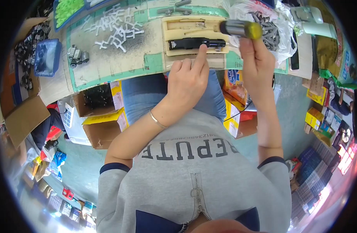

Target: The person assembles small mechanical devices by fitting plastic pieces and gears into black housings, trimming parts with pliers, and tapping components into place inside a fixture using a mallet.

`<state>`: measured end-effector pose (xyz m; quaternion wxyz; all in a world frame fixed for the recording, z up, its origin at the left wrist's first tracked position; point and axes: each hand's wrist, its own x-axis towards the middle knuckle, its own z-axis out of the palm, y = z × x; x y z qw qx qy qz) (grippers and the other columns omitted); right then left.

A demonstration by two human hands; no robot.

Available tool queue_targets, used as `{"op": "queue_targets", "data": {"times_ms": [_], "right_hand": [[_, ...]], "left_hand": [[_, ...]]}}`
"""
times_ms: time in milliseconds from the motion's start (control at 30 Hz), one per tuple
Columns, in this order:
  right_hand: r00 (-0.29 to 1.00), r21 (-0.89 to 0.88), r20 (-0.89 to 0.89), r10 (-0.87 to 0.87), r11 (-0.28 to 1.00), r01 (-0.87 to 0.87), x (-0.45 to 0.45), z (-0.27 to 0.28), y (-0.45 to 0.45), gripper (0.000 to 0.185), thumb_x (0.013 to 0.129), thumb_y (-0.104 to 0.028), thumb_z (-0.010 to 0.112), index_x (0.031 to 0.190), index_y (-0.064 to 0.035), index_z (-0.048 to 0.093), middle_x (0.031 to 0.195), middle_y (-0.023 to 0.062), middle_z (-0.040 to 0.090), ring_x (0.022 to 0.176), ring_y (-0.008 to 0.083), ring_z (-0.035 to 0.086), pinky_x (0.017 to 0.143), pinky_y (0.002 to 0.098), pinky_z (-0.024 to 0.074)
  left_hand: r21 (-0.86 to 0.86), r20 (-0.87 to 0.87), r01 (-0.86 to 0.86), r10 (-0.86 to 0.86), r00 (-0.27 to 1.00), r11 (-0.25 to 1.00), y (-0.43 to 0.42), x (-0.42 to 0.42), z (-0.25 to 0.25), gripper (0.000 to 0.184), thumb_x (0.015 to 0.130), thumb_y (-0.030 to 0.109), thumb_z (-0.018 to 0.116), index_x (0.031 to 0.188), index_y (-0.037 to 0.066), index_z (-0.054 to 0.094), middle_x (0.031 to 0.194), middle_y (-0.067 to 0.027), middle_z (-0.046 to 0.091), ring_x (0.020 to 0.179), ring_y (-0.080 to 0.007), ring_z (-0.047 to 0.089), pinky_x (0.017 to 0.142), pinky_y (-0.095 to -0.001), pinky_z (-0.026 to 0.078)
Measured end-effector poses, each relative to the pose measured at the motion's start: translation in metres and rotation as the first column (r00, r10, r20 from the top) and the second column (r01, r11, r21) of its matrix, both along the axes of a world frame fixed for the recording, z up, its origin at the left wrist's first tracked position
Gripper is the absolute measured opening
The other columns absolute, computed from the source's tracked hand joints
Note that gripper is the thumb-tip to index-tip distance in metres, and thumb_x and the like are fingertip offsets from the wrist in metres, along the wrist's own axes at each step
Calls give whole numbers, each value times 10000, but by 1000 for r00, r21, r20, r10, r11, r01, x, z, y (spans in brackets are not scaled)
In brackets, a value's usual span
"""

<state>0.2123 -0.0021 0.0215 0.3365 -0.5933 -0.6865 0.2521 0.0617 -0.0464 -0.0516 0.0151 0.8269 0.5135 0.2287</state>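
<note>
My left hand [188,83] reaches over the table edge with its index finger stretched out and the other fingers partly curled. That fingertip rests on a long black part [188,43] with small metallic-looking pieces at its right end. The black part lies in the lower slot of a cream-coloured block fixture [166,29]; the upper slot sits just above it. To the right, my right hand [256,58] is closed on a mallet-like tool [238,29] with a dark and silver barrel and a yellow end. The tool is raised over the fixture's right end, and its grip is mostly hidden.
White branched pieces [118,29] lie loose on the table [81,46]. Left stand a blue tray [47,58] and a small grey assembly [77,56]. A plastic bag of grey parts [269,33] sits at right. Open cardboard boxes [99,132] stand below.
</note>
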Motion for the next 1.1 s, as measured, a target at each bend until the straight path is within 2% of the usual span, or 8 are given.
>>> {"op": "queue_targets", "data": {"times_ms": [100, 267, 400, 500, 633, 833, 867, 1100], "right_hand": [[899, 85, 277, 340, 923, -375, -22, -31, 16, 139, 853, -159, 573, 943, -54, 591, 723, 129, 596, 669, 321, 588, 554, 394, 447], [939, 61, 165, 301, 947, -314, -27, -13, 22, 170, 868, -215, 555, 979, -89, 579, 741, 126, 601, 689, 321, 594, 566, 414, 461], [851, 34, 389, 354, 917, -397, -20, -28, 21, 163, 880, -201, 552, 985, -82, 589, 738, 133, 598, 668, 321, 588, 550, 400, 450], [962, -51, 39, 269, 962, -267, -23, -5, 14, 203, 883, -211, 544, 1014, -61, 580, 772, 130, 619, 689, 332, 599, 565, 415, 467], [871, -44, 310, 381, 921, -387, -26, -29, 12, 180, 877, -202, 560, 982, -61, 599, 750, 134, 610, 658, 328, 591, 543, 389, 464], [879, 128, 144, 455, 872, -472, -54, -17, 6, 245, 869, -202, 569, 1084, -83, 577, 727, 107, 612, 627, 305, 597, 521, 390, 465], [771, -28, 426, 473, 859, -512, -56, -23, 8, 247, 871, -216, 566, 1083, -92, 581, 724, 88, 615, 618, 288, 603, 518, 389, 463], [846, 95, 258, 467, 859, -503, -65, -23, 34, 203, 890, -245, 540, 964, -63, 592, 668, 136, 595, 616, 323, 589, 522, 391, 461]], "left_hand": [[25, 1, 28, -28, 1000, 999, -3, 1, -5, 173, 671, 99, 567, 798, -6, 620, 1227, -161, 552, 597, -160, 540, 581, -289, 389], [2, -4, 12, -12, 1000, 1000, -5, -4, -8, 118, 672, 100, 569, 751, 21, 604, 1292, -153, 510, 436, -133, 516, 512, -271, 389], [17, 37, -1, 0, 999, 1000, -8, -1, -16, 106, 678, 96, 566, 750, 26, 602, 1311, -144, 497, 428, -123, 515, 497, -260, 386], [-17, 10, -3, 3, 1000, 1000, -9, -2, -12, 106, 684, 99, 564, 757, 32, 603, 1293, -131, 515, 420, -118, 509, 494, -257, 386], [-7, 31, -12, 12, 999, 1000, -12, 1, -21, 86, 689, 106, 563, 741, 51, 603, 1266, -123, 533, 425, -113, 510, 496, -253, 388], [-70, 69, -11, 16, 997, 998, -14, 4, -28, 66, 687, 132, 578, 718, 83, 609, 1035, -81, 603, 454, -134, 518, 506, -274, 396], [-99, 92, 15, -6, 996, 995, -15, 3, -31, 77, 684, 142, 586, 734, 92, 617, 938, -62, 592, 465, -148, 521, 508, -291, 396], [-62, 59, 18, -14, 998, 998, -13, -2, -19, 145, 693, 140, 583, 815, 77, 629, 928, -59, 582, 478, -148, 528, 507, -285, 396]]}}
